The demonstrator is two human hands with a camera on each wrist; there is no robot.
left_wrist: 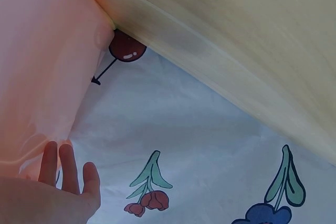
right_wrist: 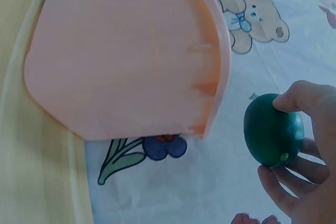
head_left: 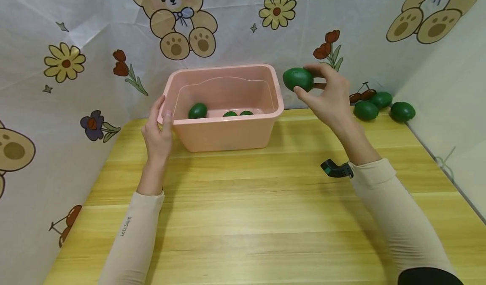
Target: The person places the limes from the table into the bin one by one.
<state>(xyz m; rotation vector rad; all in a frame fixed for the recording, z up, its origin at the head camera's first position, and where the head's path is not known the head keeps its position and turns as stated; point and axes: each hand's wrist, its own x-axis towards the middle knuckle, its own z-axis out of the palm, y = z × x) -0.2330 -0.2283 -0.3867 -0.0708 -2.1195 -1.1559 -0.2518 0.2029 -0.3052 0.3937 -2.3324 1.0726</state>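
Note:
My right hand [head_left: 328, 93] pinches a dark green avocado [head_left: 297, 79] between thumb and fingers, in the air just right of the pink plastic bin [head_left: 224, 135]. Seen from the right wrist, the avocado [right_wrist: 270, 129] is smooth and egg-shaped, with a small pale spot at its lower end. At the bin's left end my left hand [head_left: 157, 135] grips the rim by the front corner, thumb on the near side and fingers along the outside. Inside the bin an avocado [head_left: 198, 111] lies at the left, and the tops of two more [head_left: 238, 113] show over the front rim.
Three more avocados [head_left: 365, 110] sit together at the table's back right corner. The wooden table [head_left: 243, 217] meets a patterned cloth [head_left: 243, 27] behind and on the left, and a pale wall [head_left: 455, 103] on the right. A black wrist strap [head_left: 336, 169] sticks out from the right cuff.

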